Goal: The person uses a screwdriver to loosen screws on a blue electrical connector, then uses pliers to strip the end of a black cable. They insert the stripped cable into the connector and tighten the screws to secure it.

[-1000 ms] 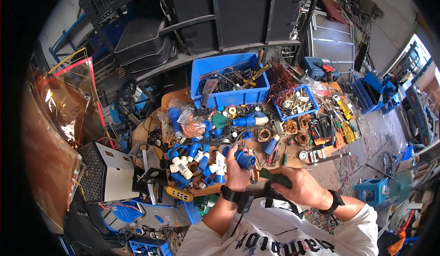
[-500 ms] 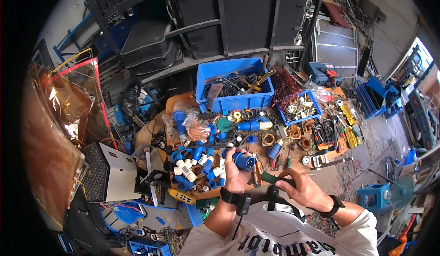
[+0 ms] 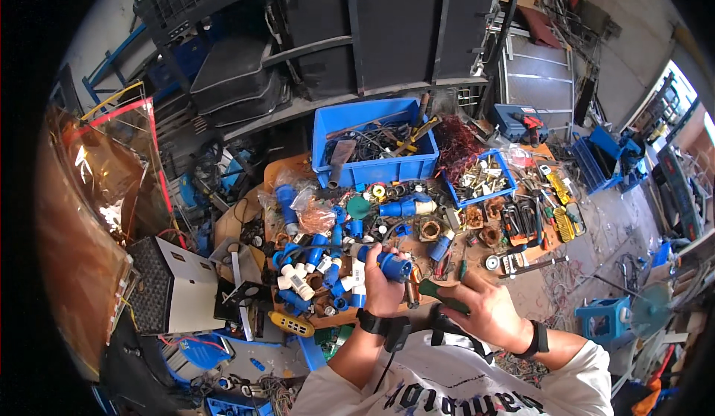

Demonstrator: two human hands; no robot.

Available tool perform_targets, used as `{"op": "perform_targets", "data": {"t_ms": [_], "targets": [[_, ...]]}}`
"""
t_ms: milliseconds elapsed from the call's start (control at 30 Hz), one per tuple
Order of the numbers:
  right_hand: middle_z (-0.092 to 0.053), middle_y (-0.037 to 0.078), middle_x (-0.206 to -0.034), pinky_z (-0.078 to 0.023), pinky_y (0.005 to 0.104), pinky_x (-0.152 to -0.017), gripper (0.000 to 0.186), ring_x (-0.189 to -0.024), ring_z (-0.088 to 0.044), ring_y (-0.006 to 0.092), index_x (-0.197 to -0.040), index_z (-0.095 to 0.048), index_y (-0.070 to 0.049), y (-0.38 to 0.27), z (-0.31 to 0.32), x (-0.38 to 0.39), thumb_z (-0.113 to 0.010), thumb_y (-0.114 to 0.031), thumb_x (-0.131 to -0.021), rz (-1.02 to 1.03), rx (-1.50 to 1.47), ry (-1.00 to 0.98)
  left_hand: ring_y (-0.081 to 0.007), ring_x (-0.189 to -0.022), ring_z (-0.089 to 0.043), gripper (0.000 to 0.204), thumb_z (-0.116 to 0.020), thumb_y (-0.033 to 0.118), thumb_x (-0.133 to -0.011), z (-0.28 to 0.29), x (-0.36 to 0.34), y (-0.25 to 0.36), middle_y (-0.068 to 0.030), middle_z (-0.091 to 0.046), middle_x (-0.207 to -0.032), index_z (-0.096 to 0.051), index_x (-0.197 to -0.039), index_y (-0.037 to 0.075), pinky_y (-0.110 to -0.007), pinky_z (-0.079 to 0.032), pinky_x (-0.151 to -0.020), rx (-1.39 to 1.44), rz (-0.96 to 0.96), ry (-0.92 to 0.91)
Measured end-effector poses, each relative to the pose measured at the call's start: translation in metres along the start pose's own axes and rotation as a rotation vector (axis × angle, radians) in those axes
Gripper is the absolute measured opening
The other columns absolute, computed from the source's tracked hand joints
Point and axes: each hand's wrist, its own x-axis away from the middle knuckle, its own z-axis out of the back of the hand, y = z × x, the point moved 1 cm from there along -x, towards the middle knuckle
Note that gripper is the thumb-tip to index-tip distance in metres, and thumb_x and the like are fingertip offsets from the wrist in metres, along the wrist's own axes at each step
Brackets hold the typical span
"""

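Note:
My left hand [image 3: 381, 289] grips a blue round plug connector [image 3: 392, 265] just above the near edge of the cluttered bench. My right hand [image 3: 484, 313] holds a screwdriver by its dark green handle [image 3: 441, 294], the handle pointing left toward the connector. The screwdriver's shaft is hidden behind my hands. A heap of blue and white connectors [image 3: 316, 271] lies just left of my left hand. Both wrists wear black straps.
A large blue bin [image 3: 372, 169] of tools and cables stands at the back of the bench, with a small blue tray [image 3: 481, 178] of metal parts to its right. Pliers and cutters [image 3: 525, 218] lie at right. A white-and-black box [image 3: 179, 286] sits at left.
My hands have shifted slightly toward me and to the right with the connector and screwdriver. The camera has tilted, so the bench sits lower in view.

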Motion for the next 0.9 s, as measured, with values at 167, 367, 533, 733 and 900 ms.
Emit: {"op": "perform_targets", "data": {"t_ms": [167,367,533,733,900], "targets": [[-0.062,0.023,-0.076,-0.048,0.0449,-0.062,0.050,-0.073,-0.063,0.0414,-0.114,-0.049,0.005,0.013,-0.006,0.003,-0.065,-0.036,-0.089,-0.383,-0.317,-0.049,-0.0179,-0.071,-0.059,0.019,-0.065,0.022,-0.087,-0.002,0.000,0.004,-0.0054,-0.059,-0.078,-0.053,-0.083,0.008,-0.031,-0.054,-0.071,0.052,-0.035,-0.001],[-0.063,0.021,-0.070,-0.048,0.0450,-0.061,0.039,-0.070,-0.063,0.0405,-0.111,-0.053,0.000,0.020,-0.018,0.006,-0.065,-0.030,-0.089,-0.447,-0.368,-0.105,-0.0165,-0.072,-0.060,0.019,-0.066,0.022,-0.086,-0.004,-0.001,0.003,-0.0041,-0.059,-0.077,-0.053,-0.082,0.009,-0.030,-0.054,-0.070,0.035,-0.039,-0.031],[-0.058,0.011,-0.080,-0.051,0.0403,-0.060,0.029,-0.071,-0.063,0.0311,-0.105,-0.059,-0.011,0.004,-0.009,-0.001,-0.069,-0.025,-0.082,-0.181,0.002,-0.013,-0.0166,-0.074,-0.059,0.018,-0.064,0.023,-0.088,0.004,-0.005,-0.003,-0.0038,-0.058,-0.078,-0.053,-0.083,0.010,-0.030,-0.054,-0.074,-0.013,-0.096,0.005],[-0.050,0.006,-0.090,-0.052,0.0355,-0.061,0.040,-0.079,-0.060,0.0242,-0.110,-0.061,-0.016,0.007,-0.003,-0.002,-0.076,-0.021,-0.074,-0.004,0.067,0.045,-0.0176,-0.075,-0.059,0.019,-0.060,0.025,-0.091,0.004,-0.008,-0.009,-0.0050,-0.059,-0.080,-0.051,-0.085,0.009,-0.031,-0.053,-0.074,0.035,-0.020,-0.031],[-0.052,0.010,-0.095,-0.052,0.0373,-0.071,0.050,-0.085,-0.059,0.0289,-0.113,-0.058,-0.009,0.012,0.005,-0.003,-0.081,-0.023,-0.072,-0.144,-0.179,0.045,-0.0210,-0.072,-0.061,0.021,-0.060,0.026,-0.090,-0.003,-0.013,-0.009,-0.0068,-0.061,-0.080,-0.053,-0.085,0.007,-0.032,-0.053,-0.071,0.054,-0.001,-0.066]]}}
